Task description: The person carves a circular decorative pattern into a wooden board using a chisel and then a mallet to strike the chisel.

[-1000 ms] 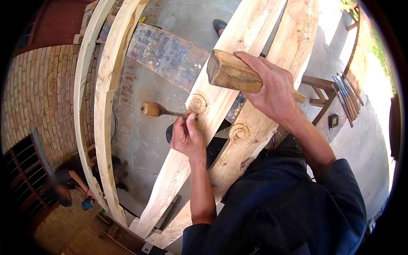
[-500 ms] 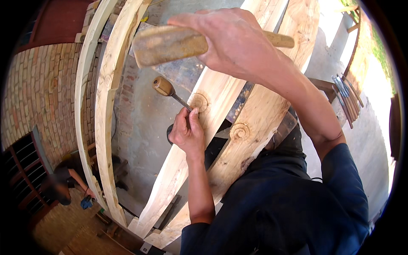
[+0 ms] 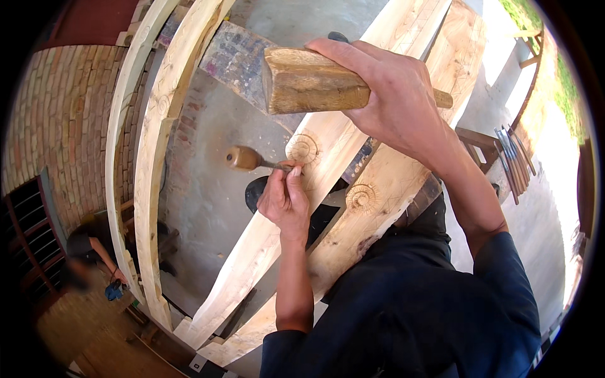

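Observation:
My left hand (image 3: 285,200) is closed round the metal shank of a carving chisel (image 3: 243,158), whose rounded wooden handle points out to the left. The tip is hidden by my fingers, at the edge of a round spiral carving (image 3: 304,148) on a long pale timber (image 3: 252,249). In my right hand (image 3: 398,94) is a wooden mallet (image 3: 315,80), held above the timber with its block head to the left, apart from the chisel. A second timber (image 3: 394,173), nearer my body, bears a similar spiral carving (image 3: 362,198).
Several long-handled chisels (image 3: 515,160) lie bundled at the right. Two curved timbers (image 3: 157,145) stand on the left, before a brick wall (image 3: 60,113). At lower left another person (image 3: 94,252) holds a blue tool (image 3: 114,290). A stained board (image 3: 233,63) lies under the timbers.
The mallet has moved right and slightly down in my right hand. The chisel handle has swung lower, so the chisel lies flatter and nearly level across the view.

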Tool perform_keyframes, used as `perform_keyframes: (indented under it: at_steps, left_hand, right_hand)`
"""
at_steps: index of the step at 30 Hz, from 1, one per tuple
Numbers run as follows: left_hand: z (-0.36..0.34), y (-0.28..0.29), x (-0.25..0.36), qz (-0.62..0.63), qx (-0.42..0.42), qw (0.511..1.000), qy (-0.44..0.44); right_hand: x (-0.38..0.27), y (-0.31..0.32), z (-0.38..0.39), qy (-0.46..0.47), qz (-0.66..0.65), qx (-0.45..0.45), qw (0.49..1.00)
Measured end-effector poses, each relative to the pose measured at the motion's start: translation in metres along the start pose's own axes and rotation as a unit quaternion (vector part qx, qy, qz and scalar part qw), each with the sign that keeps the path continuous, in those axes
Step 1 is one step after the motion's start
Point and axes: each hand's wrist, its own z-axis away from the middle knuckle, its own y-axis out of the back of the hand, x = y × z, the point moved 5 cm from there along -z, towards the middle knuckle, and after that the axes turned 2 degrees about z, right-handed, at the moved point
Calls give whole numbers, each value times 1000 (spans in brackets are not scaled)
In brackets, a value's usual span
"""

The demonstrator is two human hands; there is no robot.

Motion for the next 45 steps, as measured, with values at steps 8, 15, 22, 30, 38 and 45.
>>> perform_keyframes:
  at_steps: [8, 15, 22, 30, 38, 45]
  left_hand:
    - [12, -4, -15, 166, 46, 982, 78]
    - [8, -9, -13, 134, 24, 989, 56]
    - [9, -8, -14, 111, 6, 992, 61]
    - [8, -8, -12, 110, 5, 992, 64]
    - [7, -7, -11, 74, 9, 997, 26]
    - [-14, -9, 5, -49, -35, 998, -1]
  right_hand:
    - [24, -16, 55, -103, -28, -77, 991]
    - [22, -24, 58, -108, -22, -107, 988]
    - [22, -24, 55, -101, -23, -112, 988]
    - [24, -26, 58, -97, -11, -122, 988]
    - [23, -28, 58, -96, -7, -124, 988]
    - [23, -14, 34, -55, -35, -24, 998]
